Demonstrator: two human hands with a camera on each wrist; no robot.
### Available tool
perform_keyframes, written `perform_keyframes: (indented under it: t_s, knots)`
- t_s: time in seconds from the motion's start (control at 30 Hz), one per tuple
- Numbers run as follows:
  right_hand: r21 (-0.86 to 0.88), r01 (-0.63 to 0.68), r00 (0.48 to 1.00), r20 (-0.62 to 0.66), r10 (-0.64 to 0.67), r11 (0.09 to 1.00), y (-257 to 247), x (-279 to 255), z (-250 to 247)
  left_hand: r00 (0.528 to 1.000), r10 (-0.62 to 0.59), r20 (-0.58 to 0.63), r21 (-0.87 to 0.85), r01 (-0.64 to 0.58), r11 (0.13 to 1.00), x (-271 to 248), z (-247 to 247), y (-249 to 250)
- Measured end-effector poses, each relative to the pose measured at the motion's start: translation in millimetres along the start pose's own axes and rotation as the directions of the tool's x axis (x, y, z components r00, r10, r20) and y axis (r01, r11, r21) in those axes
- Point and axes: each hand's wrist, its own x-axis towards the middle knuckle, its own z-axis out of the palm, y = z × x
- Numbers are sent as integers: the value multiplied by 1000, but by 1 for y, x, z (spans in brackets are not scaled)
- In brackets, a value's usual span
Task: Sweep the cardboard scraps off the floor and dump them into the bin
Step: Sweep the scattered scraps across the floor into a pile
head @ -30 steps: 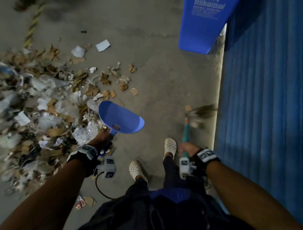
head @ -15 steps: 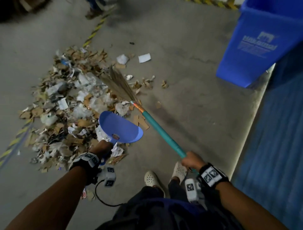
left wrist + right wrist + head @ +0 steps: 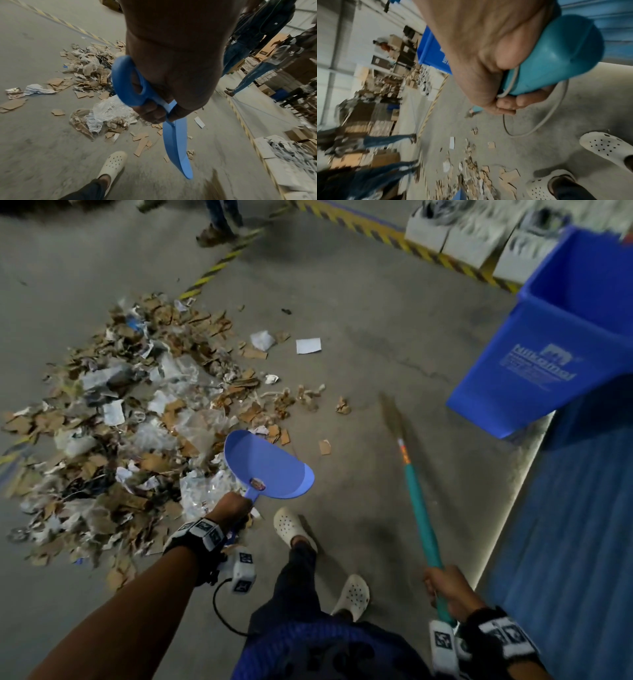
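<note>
Head view: I keep the left hand [image 3: 230,506] wrapped around the handle of the blue dustpan [image 3: 269,465], pan held above the near edge of the cardboard scraps [image 3: 144,419], ready to lower. The right hand [image 3: 445,589] grips the teal broom [image 3: 416,508], bristles blurred over bare floor between the scraps and the bin [image 3: 548,364], which stands well apart to the right.

Left wrist view: fingers [image 3: 150,115] are curled tightly about the dustpan handle, the pan hanging edge-on above the floor.

Right wrist view: fingers [image 3: 508,102] clamp the broom handle end; scraps lie ahead, unswept, I judge.
</note>
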Motion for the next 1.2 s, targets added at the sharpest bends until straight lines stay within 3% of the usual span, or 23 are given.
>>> perform_keyframes:
  t_s: [0.13, 0.3, 0.5, 0.63, 0.73, 0.8, 0.97, 1.2]
  knots:
    - [127, -52, 995, -73, 62, 990, -35, 22, 8, 1000, 0, 9, 12, 0, 1000, 39, -20, 9]
    - [74, -87, 993, -79, 92, 993, -132, 33, 54, 999, -19, 44, -3, 19, 1000, 88, -68, 33]
    - [-111, -94, 971, 208, 115, 989, -247, 51, 187, 997, -58, 51, -60, 62, 996, 157, -144, 57]
    - [-169, -43, 900, 420, 111, 985, -301, 59, 274, 996, -89, 23, -137, 92, 986, 186, -184, 67]
    - [-222, -8, 848, 514, 124, 975, -345, 49, 310, 996, -91, 0, -153, 90, 984, 204, -209, 69]
    - [-244, 32, 844, 526, 105, 969, -370, 36, 318, 994, -104, -13, -168, 101, 981, 212, -222, 69]
    - [-250, 159, 893, 448, -31, 955, -390, 8, 302, 997, -80, -19, -232, 73, 970, 216, -241, 77]
    - [-110, 82, 981, 184, -61, 991, -359, 13, 238, 998, -58, -2, -264, 55, 963, 219, -231, 81]
